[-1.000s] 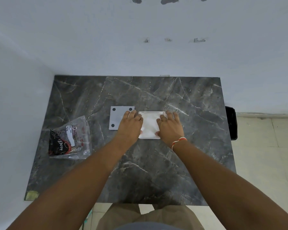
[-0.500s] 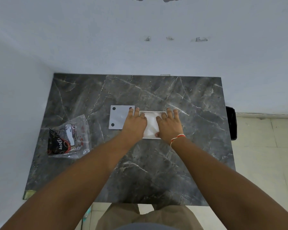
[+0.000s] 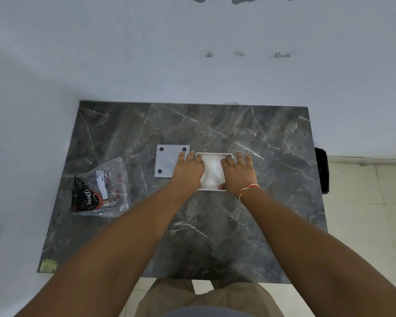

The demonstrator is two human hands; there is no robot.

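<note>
A shallow white box (image 3: 213,171) with something white inside lies in the middle of the dark marble table (image 3: 215,225). My left hand (image 3: 188,171) lies flat over the box's left side. My right hand (image 3: 238,173) lies flat over its right side, with the thumb at the near edge. The fingers of both hands are straight and point away from me. A grey square plate (image 3: 167,162) with black dots at its corners lies just left of the box, partly under my left hand.
A clear plastic bag (image 3: 100,188) holding a black Dove packet lies near the table's left edge. A black object (image 3: 321,170) hangs off the right edge. White walls stand behind and to the left. Tiled floor (image 3: 361,213) is on the right.
Both hands have slid inward over the white box, so less of its top shows between them. The box, plate and bag have stayed where they were.
</note>
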